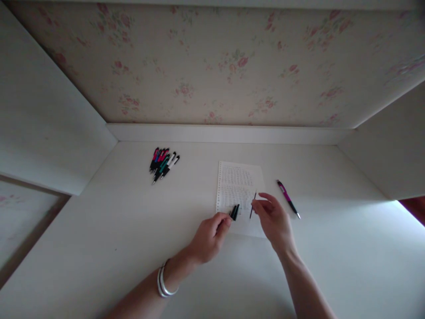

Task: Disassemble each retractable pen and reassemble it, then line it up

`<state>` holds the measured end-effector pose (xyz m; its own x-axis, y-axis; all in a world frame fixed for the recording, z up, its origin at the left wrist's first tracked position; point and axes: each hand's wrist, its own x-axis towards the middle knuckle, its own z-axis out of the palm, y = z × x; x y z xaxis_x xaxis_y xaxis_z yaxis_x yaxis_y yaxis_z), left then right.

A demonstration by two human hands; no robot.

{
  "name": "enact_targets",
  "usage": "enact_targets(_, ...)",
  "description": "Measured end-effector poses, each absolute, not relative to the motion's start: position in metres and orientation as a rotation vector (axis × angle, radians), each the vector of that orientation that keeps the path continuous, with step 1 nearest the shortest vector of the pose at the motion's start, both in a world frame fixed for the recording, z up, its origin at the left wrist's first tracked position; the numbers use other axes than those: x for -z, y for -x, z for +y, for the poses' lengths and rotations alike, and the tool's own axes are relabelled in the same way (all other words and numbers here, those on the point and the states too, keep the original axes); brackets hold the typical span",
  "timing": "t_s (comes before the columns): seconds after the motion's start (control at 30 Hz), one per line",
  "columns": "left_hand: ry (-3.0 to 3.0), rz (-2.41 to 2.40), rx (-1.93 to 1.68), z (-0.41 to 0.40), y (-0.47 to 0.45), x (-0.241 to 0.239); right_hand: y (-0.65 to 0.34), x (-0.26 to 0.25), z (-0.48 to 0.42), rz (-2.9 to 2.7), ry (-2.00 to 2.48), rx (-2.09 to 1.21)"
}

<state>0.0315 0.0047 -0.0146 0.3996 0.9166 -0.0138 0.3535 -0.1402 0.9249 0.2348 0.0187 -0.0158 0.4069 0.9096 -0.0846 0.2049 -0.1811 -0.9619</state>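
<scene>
Over the lower part of a handwritten sheet of paper, my left hand is closed, thumb and fingers pinching dark pen parts. Two short black pieces stick out beyond its fingertips; the rest is hidden. To the right, my right hand pinches a thin dark pen refill between thumb and forefinger. The refill is tilted nearly upright above the paper, apart from the black parts. A purple and black pen lies on the desk just beyond my right hand.
Several pens with pink, blue, green and white barrels lie in a pile at the back left of the white desk. A low ledge runs along the back below floral wallpaper. White panels close in both sides.
</scene>
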Motion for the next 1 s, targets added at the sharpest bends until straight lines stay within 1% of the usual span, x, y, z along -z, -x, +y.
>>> enact_targets(0.13,-1.694,1.092,-0.815,0.006,-0.031,0.013,-0.234,0.021,0.013,-1.332,1.896,-0.686)
enact_targets(0.27,-1.744,1.060,-0.863,0.007,-0.030,0.013,-0.228,0.021,0.012,-1.495,1.927,-0.597)
enact_targets(0.5,-1.771,1.020,-0.862,0.007,-0.032,0.020,-0.225,0.022,0.014,-1.582,1.951,-0.548)
enact_targets(0.8,-1.662,1.126,-0.875,0.007,-0.032,0.023,-0.223,0.019,0.013,-1.537,1.916,-0.525)
enact_targets(0.87,-1.720,1.094,-0.901,0.008,-0.032,0.023,-0.221,0.014,0.010,-1.459,1.845,-0.654)
enact_targets(1.0,-1.831,1.027,-1.000,0.008,-0.033,0.025,-0.215,0.004,0.000,-1.193,1.582,-1.267)
